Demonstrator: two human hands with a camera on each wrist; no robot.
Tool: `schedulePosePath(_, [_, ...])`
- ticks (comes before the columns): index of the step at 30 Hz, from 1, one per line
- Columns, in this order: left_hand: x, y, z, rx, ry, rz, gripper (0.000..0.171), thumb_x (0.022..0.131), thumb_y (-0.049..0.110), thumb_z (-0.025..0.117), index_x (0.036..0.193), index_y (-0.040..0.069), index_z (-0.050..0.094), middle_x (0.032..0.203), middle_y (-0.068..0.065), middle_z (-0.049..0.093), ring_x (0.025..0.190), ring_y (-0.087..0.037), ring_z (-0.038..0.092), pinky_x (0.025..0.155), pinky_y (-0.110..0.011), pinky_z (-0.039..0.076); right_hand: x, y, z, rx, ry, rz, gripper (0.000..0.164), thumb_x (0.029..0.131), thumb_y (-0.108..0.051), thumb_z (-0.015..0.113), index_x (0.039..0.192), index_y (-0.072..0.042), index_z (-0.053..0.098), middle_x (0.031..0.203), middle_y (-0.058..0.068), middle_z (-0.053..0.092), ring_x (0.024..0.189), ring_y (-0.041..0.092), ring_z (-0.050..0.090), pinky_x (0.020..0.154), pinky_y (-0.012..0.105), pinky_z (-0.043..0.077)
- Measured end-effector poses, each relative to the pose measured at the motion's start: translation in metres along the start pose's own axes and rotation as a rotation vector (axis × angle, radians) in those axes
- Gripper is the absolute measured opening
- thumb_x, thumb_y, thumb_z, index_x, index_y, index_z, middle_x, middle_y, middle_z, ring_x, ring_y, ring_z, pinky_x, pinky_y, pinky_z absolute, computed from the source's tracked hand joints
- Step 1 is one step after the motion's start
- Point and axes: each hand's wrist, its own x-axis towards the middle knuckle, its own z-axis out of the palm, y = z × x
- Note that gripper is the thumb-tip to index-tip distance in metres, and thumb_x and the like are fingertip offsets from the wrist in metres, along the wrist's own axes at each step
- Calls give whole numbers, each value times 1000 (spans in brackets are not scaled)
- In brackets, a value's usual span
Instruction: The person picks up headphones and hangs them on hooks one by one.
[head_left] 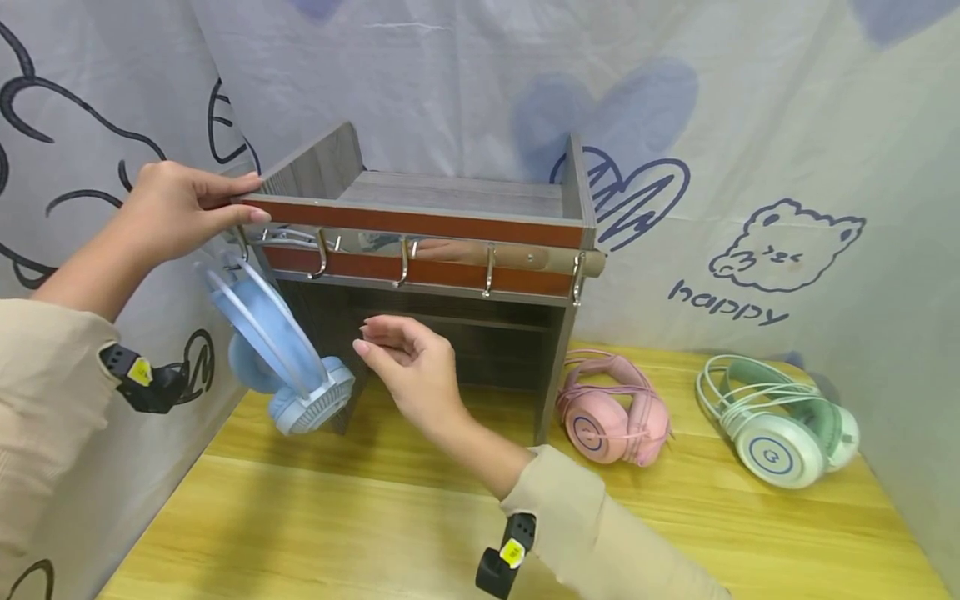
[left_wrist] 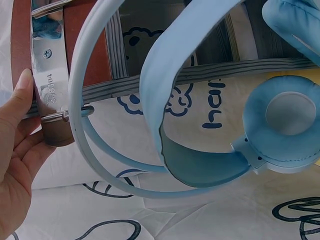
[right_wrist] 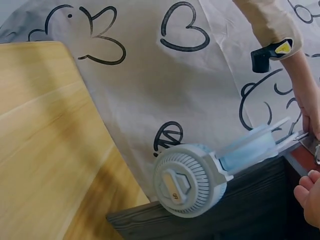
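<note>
Doodled cloth (head_left: 465, 92) backs blue headphones (head_left: 281, 342); only left wrist view reveals stamped lettering (left_wrist: 48, 89).

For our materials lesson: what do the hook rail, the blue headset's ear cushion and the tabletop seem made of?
Hook rail: polished metal, probably steel; mirror-like reflections.
Ear cushion: perhaps matt leatherette; smooth, with what look like stitches.
Tabletop: wood or wood-effect laminate, satin-looking; streaked grain shows.

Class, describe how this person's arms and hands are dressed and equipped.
The left sleeve and right sleeve are plain beige. A boxy black device with a yellow sticker sits at each cuff: left device, right device. The left hand and right hand wear no gloves.
</note>
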Motion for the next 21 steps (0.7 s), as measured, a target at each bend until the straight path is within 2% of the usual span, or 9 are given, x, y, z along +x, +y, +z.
schedulePosePath(8, [1, 0, 0, 0, 5, 9, 43, 83, 26, 69, 119, 4, 60, 115, -19, 59, 49, 3, 38, 46, -19, 27, -11, -1, -17, -23, -65, 4, 23, 83, 5, 64, 104, 13, 60, 105, 28, 64, 97, 37, 62, 82, 24, 52])
schedulePosePath(21, [-1, -1, 1, -13, 3, -2, 43, 83, 27, 69, 119, 4, 61, 116, -19, 58, 49, 2, 40, 45, -20, 27, -25, -1, -52, -65, -66, 11, 22, 84, 6, 62, 104, 13, 60, 105, 28, 63, 98, 37, 62, 82, 25, 53])
